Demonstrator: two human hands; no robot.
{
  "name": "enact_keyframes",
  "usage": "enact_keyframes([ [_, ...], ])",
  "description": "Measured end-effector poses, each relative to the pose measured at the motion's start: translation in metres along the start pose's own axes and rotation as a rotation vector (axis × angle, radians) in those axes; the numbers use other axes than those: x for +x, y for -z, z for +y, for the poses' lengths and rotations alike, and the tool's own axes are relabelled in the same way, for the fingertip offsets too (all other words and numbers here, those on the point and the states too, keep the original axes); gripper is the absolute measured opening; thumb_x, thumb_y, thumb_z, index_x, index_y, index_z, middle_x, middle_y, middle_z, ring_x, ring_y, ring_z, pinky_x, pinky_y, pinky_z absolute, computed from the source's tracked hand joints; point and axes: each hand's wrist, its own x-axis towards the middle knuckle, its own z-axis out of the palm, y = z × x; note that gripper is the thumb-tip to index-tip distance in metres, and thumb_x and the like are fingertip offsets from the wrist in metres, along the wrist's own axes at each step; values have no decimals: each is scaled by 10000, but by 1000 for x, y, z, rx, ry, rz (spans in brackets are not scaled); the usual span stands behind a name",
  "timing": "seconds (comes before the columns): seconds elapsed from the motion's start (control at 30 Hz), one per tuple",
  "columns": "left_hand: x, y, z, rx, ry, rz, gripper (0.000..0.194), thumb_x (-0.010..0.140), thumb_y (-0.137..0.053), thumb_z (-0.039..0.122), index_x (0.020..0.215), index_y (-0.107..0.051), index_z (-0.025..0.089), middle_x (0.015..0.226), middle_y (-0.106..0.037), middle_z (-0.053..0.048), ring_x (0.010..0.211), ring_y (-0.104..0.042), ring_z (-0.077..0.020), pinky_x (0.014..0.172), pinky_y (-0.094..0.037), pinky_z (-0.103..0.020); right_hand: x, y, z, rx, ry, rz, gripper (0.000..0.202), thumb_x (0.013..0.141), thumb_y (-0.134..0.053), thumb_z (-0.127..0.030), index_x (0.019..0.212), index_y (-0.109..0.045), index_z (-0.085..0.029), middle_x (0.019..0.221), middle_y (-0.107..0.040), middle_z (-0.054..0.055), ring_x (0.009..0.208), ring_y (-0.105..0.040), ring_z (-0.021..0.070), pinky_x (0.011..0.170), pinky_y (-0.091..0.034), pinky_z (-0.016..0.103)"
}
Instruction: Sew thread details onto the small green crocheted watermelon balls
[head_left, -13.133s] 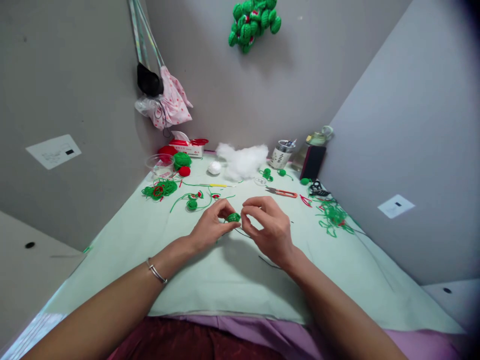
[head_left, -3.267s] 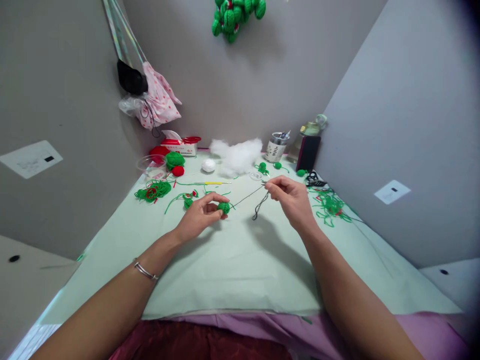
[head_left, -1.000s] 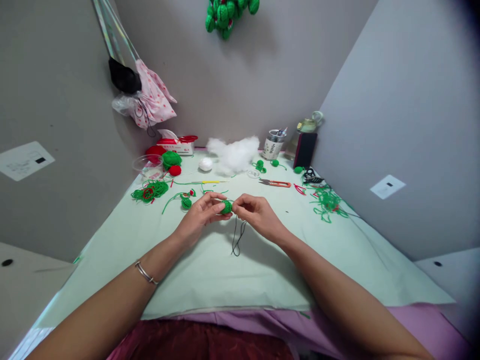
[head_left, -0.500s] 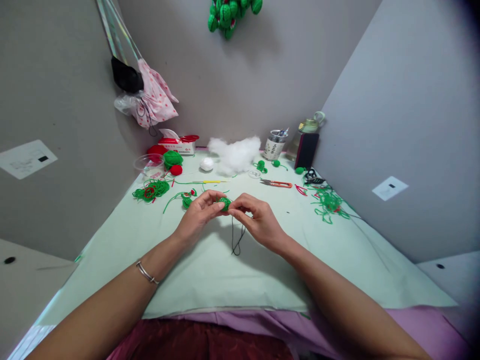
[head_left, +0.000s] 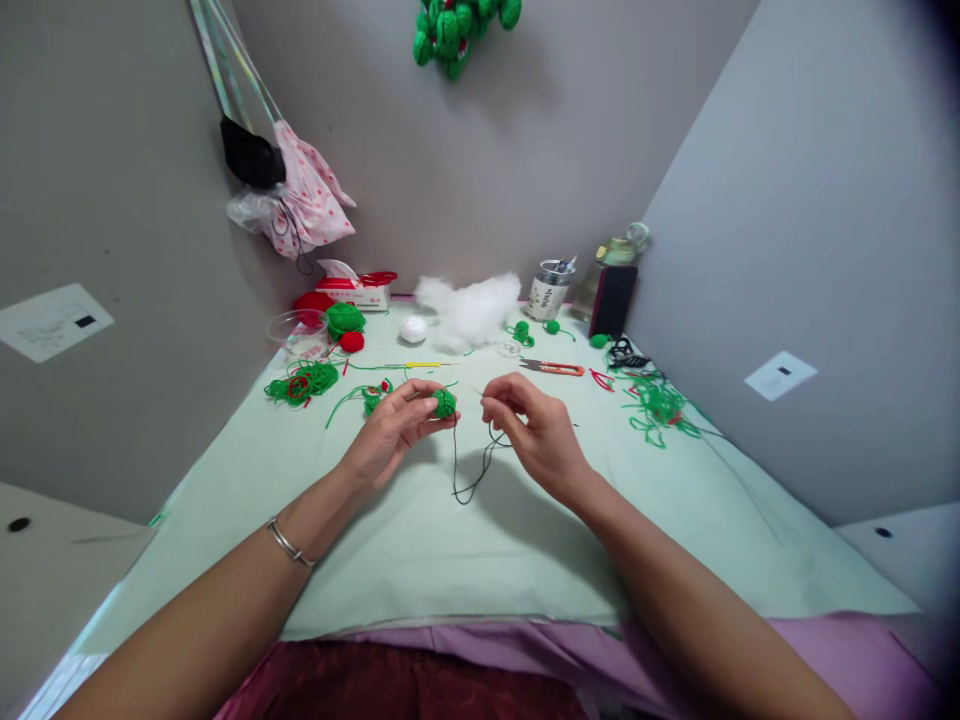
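Note:
Near the middle of the table, my left hand grips a small green crocheted ball between thumb and fingers. A dark thread hangs from the ball in a loop and runs to my right hand. The fingers of my right hand pinch a thin needle, its tip pointing left toward the ball; the two hands are apart. Just left of my left hand's fingers lies another green piece with a bit of red, partly hidden.
White stuffing lies at the back. Orange-handled snips and a yellow crochet hook lie beyond the hands. Green yarn tangles are on both sides. A pen can and a dark phone stand back right.
My right hand has moved right, away from the green ball, with the needle now visible in its fingers. The dark thread now spans the gap between the hands.

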Motion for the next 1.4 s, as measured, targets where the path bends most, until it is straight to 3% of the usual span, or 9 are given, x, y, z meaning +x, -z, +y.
enact_keyframes([
  [0.07,0,0,0,5,-3,7,204,815,-695,260,982,-624,167,907,-681,-25,874,-682,-167,940,-502,-351,0,0,-1,-104,88,19,79,919,-573,-184,858,-622,-193,785,-574,14,665,-505,112,620,-409,256],
  [0.27,0,0,1,10,-5,21,200,803,-707,253,967,-633,167,913,-681,-24,874,-659,-149,944,-501,-350,0,-3,4,-249,211,11,118,928,-567,-181,878,-672,-199,728,-517,13,654,-481,124,594,-375,259],
  [0.7,0,-2,2,73,-53,60,206,773,-723,258,937,-630,175,906,-665,-20,894,-639,-160,965,-494,-395,-1,-3,3,-295,184,-57,150,930,-538,-163,850,-663,-186,737,-511,17,649,-469,123,603,-364,257],
  [0.97,-1,-1,1,27,-19,16,210,792,-712,262,954,-617,169,918,-686,-26,901,-662,-161,975,-491,-391,1,-7,4,-42,-24,-83,89,889,-605,-158,831,-666,-185,728,-528,-3,632,-472,109,595,-372,244],
  [1.4,0,3,1,35,68,-122,195,824,-682,306,954,-633,169,872,-691,-40,811,-675,-165,863,-522,-354,5,7,11,-57,128,-146,129,926,-577,-196,902,-703,-209,797,-559,27,723,-522,138,648,-403,268],
])
